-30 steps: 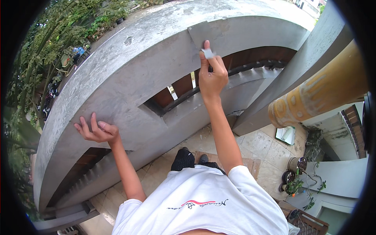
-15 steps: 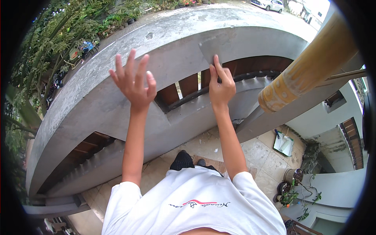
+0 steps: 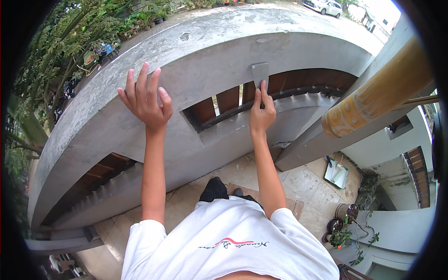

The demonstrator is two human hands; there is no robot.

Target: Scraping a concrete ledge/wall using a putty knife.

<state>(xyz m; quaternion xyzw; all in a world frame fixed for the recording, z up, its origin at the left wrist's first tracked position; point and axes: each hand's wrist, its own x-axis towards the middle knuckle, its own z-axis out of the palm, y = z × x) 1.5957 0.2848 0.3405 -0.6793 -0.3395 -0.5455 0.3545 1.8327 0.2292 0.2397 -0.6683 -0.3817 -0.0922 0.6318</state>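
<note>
A curved grey plastered wall (image 3: pixel 196 81) stands in front of me, with slatted brown openings in it. My right hand (image 3: pixel 262 114) is closed round the handle of a scraper (image 3: pixel 260 71). Its flat grey blade points away from me against the wall face, just above the upper edge of the middle opening (image 3: pixel 228 100). Most of the handle is hidden by my fingers. My left hand (image 3: pixel 148 100) is open, fingers spread and holding nothing, in front of the wall near its top edge; whether it touches the wall I cannot tell.
A carved yellow-brown post (image 3: pixel 368 95) hangs close on the right, beside a grey pillar (image 3: pixel 308 140). On the tiled floor lie a white dustpan-like tray (image 3: pixel 336 175) and potted plants (image 3: pixel 346 212). Beyond the wall are greenery (image 3: pixel 60 60) and a white car (image 3: pixel 324 6).
The scraper and my right hand have moved down the wall, away from its top edge, and the blade has straightened. My left hand has shifted slightly left, still open.
</note>
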